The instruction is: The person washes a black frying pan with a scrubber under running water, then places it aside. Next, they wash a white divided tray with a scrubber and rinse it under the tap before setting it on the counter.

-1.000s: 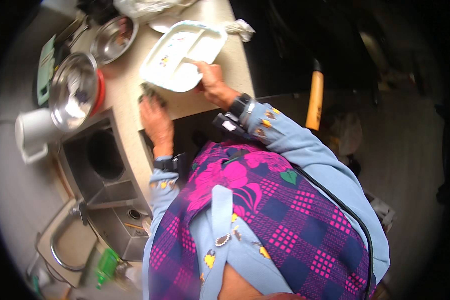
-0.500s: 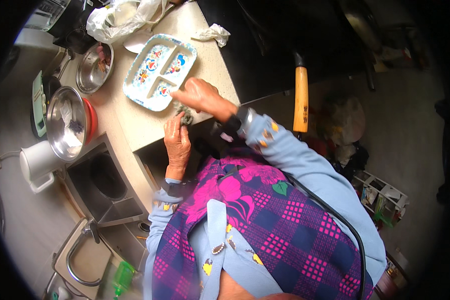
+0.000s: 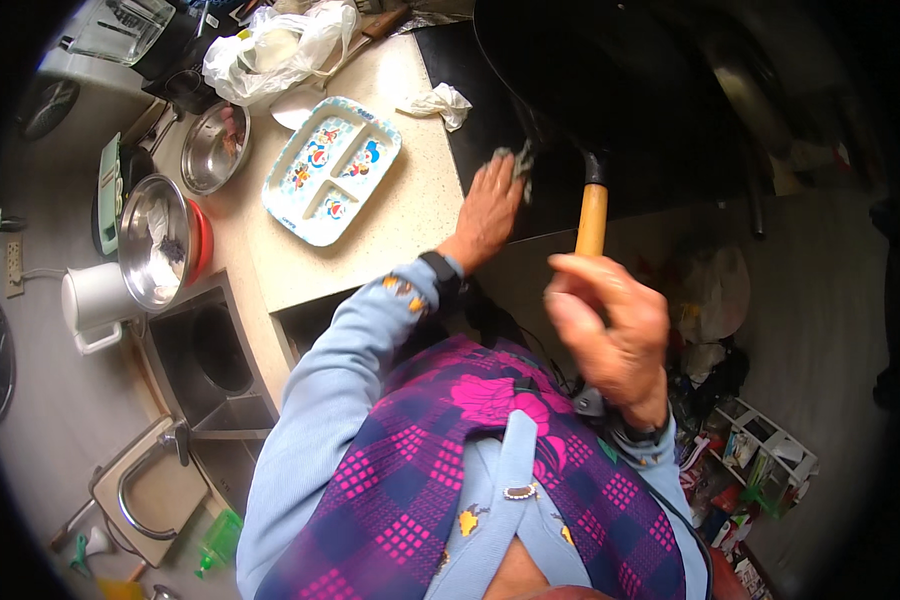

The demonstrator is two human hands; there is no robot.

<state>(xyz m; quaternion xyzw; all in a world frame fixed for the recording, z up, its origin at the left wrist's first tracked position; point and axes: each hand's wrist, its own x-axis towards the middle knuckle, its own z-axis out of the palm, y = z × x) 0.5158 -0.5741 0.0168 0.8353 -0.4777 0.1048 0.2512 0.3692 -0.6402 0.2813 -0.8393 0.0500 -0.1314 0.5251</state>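
My left hand (image 3: 485,208) presses a greyish-green scrubbing cloth (image 3: 523,172) against the black cooktop (image 3: 460,110), just beyond the counter's edge. In front of me on the right, my right hand (image 3: 618,325) hovers over the near end of the wooden handle (image 3: 592,215) of a large dark pan (image 3: 570,70). Its fingers are loosely curved, the thumb stands apart from them, and motion blurs them slightly; contact with the handle is not clear. On the pale counter to the left lies a white divided plate (image 3: 310,222) with blue cartoon prints; neither hand touches it.
Crumpled white tissue (image 3: 440,104) lies by the cooktop's edge. Left of the plate stand a metal bowl (image 3: 198,170), a larger bowl (image 3: 135,255) in a red one (image 3: 204,240), and a white kettle (image 3: 90,300). A sink (image 3: 255,410) is nearer; a plastic bag (image 3: 280,50) sits farther back.
My left hand has moved right with the scrubbing cloth, from the counter's front edge to the cooktop. My right hand has left the plate's corner and swung right to the pan's handle.
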